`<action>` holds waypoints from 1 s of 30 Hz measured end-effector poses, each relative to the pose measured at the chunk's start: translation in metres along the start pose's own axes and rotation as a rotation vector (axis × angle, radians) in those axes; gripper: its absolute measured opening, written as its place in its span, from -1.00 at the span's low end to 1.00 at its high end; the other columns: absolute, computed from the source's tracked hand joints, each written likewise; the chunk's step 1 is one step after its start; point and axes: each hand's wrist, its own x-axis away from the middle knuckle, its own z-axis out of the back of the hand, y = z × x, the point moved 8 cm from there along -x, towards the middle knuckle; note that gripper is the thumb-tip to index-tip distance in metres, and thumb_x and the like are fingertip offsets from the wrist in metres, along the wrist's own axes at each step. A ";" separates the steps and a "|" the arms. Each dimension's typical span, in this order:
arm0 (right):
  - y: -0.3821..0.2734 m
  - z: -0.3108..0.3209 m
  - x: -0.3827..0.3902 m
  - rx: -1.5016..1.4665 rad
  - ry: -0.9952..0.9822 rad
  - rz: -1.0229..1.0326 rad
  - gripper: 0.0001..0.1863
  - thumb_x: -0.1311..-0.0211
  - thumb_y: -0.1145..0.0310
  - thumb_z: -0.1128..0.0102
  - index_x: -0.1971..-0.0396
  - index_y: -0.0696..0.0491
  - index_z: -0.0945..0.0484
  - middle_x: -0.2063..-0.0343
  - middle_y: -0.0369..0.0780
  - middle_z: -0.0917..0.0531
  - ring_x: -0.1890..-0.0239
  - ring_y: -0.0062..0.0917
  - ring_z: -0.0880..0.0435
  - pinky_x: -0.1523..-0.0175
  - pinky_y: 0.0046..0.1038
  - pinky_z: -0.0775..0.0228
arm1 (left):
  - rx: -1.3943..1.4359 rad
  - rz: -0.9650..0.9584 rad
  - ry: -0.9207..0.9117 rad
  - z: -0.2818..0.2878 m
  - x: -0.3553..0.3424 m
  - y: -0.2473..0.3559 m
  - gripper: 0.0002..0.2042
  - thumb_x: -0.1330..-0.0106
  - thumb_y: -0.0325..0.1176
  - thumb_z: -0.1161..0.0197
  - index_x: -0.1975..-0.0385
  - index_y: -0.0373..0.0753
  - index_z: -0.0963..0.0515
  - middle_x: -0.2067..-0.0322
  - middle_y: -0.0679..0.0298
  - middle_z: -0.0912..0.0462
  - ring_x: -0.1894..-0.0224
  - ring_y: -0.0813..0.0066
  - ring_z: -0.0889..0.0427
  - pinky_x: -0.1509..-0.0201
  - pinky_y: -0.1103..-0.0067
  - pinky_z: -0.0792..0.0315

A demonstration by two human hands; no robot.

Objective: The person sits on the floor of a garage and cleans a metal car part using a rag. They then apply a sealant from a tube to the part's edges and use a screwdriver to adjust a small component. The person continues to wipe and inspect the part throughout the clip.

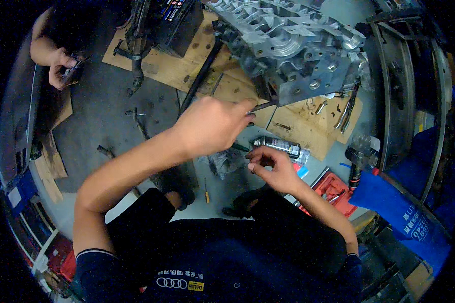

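Note:
My left hand (212,123) is closed around a thin dark bar (264,105), whose far end points at the lower edge of a large silver engine casting (298,55). The casting has rounded bearing seats and several bolt holes. Lower and to the right, my right hand (275,169) is curled, with thumb and fingertips close together. Whatever those fingers may hold is too small to make out. Just left of them shows a small dark green thing (240,147). A black spray can (280,146) lies on its side behind my right hand.
Cardboard (162,63) lies under the casting and a black battery-like box (174,25). A red tool case (331,192) lies right, near a blue bag (389,212). A yellow-handled screwdriver (207,194) lies between my feet. Another person's hand (60,65) holds a dark object.

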 end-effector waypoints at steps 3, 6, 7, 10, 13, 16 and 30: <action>0.011 0.000 0.003 -0.052 -0.018 -0.122 -0.75 -0.31 0.45 -0.38 0.08 0.20 -0.60 0.31 -0.29 -0.64 0.24 -0.64 -0.64 0.07 -0.53 -0.54 | -0.448 0.011 -0.119 0.005 0.000 0.020 -0.67 -0.41 -0.26 -0.23 -0.11 -0.19 -0.52 0.45 0.21 -0.68 0.47 0.18 -0.70 0.45 0.30 -0.58; 0.014 -0.003 0.001 -0.021 -0.010 -0.064 -0.76 -0.31 0.46 -0.37 0.09 0.21 -0.60 0.33 -0.29 -0.64 0.25 -0.63 -0.64 0.08 -0.54 -0.53 | 0.116 0.180 0.020 0.005 -0.002 0.000 -0.63 -0.43 -0.25 -0.20 -0.18 -0.21 -0.50 0.49 0.22 -0.64 0.51 0.29 -0.69 0.50 0.34 -0.54; 0.005 -0.002 0.002 -0.062 -0.014 -0.099 -0.77 -0.31 0.47 -0.35 0.10 0.22 -0.59 0.33 -0.28 -0.63 0.26 -0.63 -0.64 0.09 -0.53 -0.53 | 0.431 0.323 -0.042 -0.002 -0.003 -0.010 -0.63 -0.43 -0.26 -0.19 -0.18 -0.21 -0.49 0.50 0.22 -0.64 0.52 0.29 -0.68 0.52 0.34 -0.53; 0.012 -0.006 -0.001 -0.031 -0.026 -0.095 -0.77 -0.31 0.48 -0.35 0.10 0.23 -0.59 0.34 -0.28 -0.63 0.25 -0.62 -0.65 0.08 -0.54 -0.53 | 1.384 0.749 -0.339 -0.027 0.010 -0.010 -0.63 -0.42 -0.28 -0.17 -0.19 -0.21 -0.49 0.54 0.23 -0.62 0.56 0.31 -0.67 0.56 0.37 -0.51; 0.022 -0.007 0.002 -0.033 0.007 -0.083 -0.68 -0.25 0.29 -0.46 0.10 0.13 -0.63 0.31 -0.25 -0.71 0.22 -0.57 -0.66 0.10 -0.44 -0.51 | 1.183 0.676 -0.353 -0.025 0.010 -0.011 -0.63 -0.42 -0.31 -0.14 -0.19 -0.21 -0.49 0.57 0.24 -0.60 0.59 0.32 -0.65 0.60 0.39 -0.49; 0.028 -0.007 0.001 -0.045 -0.006 -0.132 -0.69 -0.26 0.32 -0.44 0.07 0.12 -0.64 0.27 -0.23 -0.74 0.19 -0.56 -0.68 0.03 -0.43 -0.53 | -0.358 0.091 -0.239 -0.003 0.000 0.007 -0.62 -0.41 -0.33 -0.12 -0.20 -0.21 -0.49 0.61 0.25 -0.58 0.63 0.34 -0.64 0.64 0.41 -0.47; 0.025 -0.004 -0.001 0.011 0.042 -0.081 -0.78 -0.26 0.32 -0.42 0.23 0.14 -0.65 0.39 -0.21 -0.70 0.31 -0.52 -0.66 0.13 -0.42 -0.52 | 1.126 0.596 -0.414 -0.023 0.005 -0.011 -0.73 -0.57 -0.13 -0.09 0.03 -0.22 -0.50 0.68 0.41 -0.37 0.76 0.58 -0.33 0.72 0.56 -0.21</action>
